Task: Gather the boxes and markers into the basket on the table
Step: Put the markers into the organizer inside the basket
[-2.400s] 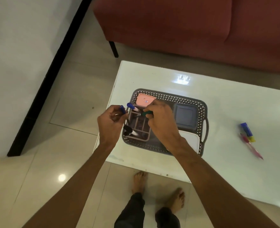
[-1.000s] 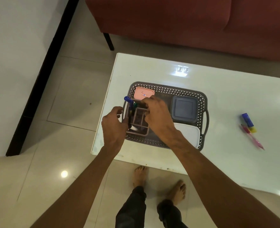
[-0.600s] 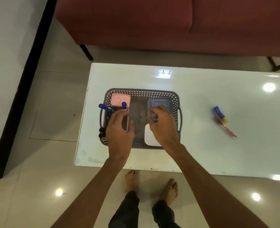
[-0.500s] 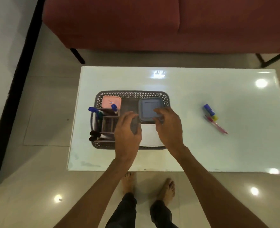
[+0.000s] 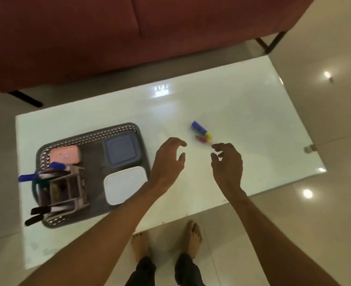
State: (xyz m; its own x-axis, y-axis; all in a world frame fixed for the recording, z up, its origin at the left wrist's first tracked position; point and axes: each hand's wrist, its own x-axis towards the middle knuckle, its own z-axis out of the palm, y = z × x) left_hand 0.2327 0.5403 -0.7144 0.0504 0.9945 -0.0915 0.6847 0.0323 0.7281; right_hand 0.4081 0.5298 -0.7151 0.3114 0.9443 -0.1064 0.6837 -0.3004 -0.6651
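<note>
- Head view: the basket (image 5: 88, 137) sits on the desk (image 5: 242, 112) at about 9 o'clock from the hands. In it lie a pink box (image 5: 65, 154), a blue box (image 5: 122, 150) and a white box (image 5: 125, 184), plus an organiser (image 5: 65, 188) with several markers poking out over the rim.
- Two things are not yet gathered: a blue marker (image 5: 200, 130) with a yellow end, and a pink pen (image 5: 202, 139) touching it, lying at 12 o'clock from the hands.
- The left hand (image 5: 167, 159) is empty, fingers (image 5: 178, 142) spread and curled. The right hand (image 5: 227, 159) is empty too, thumb and forefinger parted, tips just beside the pen's near end.
- Both pieces look light, stiff and smooth. They would likely roll or skid on the glossy top, so a pinch across the middle of each barrel seems safest.
- The desk is white, shiny glass with ceiling lights mirrored in it. A red sofa (image 5: 129, 27) stands behind it; pale glossy tile floor (image 5: 325, 223) surrounds it, with bare feet below the near edge.
</note>
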